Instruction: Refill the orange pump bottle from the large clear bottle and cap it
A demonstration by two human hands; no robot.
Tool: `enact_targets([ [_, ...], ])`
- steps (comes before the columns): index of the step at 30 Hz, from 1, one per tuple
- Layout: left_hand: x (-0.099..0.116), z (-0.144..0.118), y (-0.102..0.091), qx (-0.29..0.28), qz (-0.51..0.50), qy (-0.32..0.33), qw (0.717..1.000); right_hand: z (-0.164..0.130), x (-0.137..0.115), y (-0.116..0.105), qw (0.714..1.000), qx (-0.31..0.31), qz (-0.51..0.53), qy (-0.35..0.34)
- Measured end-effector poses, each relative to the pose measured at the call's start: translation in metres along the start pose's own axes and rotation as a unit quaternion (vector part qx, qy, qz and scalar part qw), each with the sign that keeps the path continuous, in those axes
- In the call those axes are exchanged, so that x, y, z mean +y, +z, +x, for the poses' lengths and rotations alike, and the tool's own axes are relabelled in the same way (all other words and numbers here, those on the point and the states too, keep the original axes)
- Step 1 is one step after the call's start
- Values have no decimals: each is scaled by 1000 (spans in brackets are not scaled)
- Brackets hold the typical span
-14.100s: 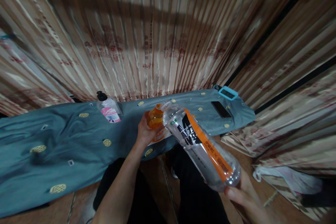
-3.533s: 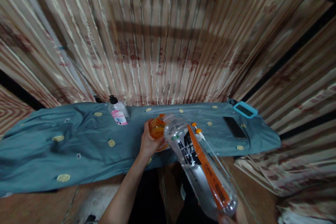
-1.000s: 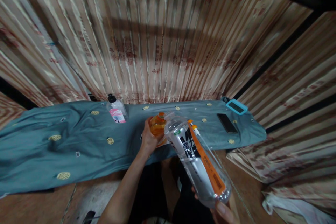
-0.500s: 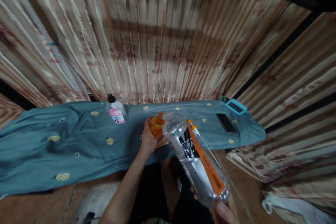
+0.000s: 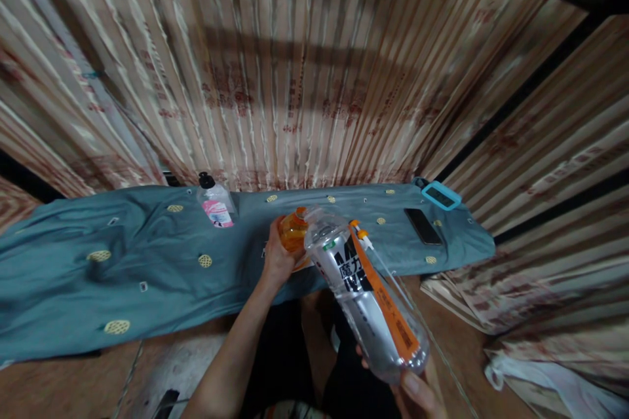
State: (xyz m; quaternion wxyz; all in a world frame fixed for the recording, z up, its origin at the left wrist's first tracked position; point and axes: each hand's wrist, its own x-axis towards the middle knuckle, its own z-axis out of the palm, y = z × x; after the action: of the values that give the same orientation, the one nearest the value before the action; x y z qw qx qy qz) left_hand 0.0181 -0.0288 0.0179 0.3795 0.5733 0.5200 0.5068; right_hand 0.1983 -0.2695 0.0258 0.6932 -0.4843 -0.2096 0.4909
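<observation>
Left hand (image 5: pixel 276 258) grips the orange bottle (image 5: pixel 293 236) on the desk (image 5: pixel 147 262); right hand (image 5: pixel 417 396) tilts the clear bottle (image 5: pixel 366 294) into it, apparently mid-pour. Next, keep both mouths aligned.

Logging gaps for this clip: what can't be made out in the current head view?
- Right hand: mostly cut off by the bottom edge.
- Orange bottle: mouth hidden behind the clear bottle; any flow can't be seen.
- Left hand: fingers hidden behind the orange bottle.
- Pump bottle: label too small to read.
</observation>
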Motion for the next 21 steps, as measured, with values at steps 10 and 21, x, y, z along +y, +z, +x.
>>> enact_targets([
  [10, -6, 1, -1, -2, 3, 20, 1000, -10, -19, 18, 999, 21, -30, 17],
  [21, -1, 1, -2, -12, -28, 16, 999, -6, -17, 19, 996, -5, -67, -54],
])
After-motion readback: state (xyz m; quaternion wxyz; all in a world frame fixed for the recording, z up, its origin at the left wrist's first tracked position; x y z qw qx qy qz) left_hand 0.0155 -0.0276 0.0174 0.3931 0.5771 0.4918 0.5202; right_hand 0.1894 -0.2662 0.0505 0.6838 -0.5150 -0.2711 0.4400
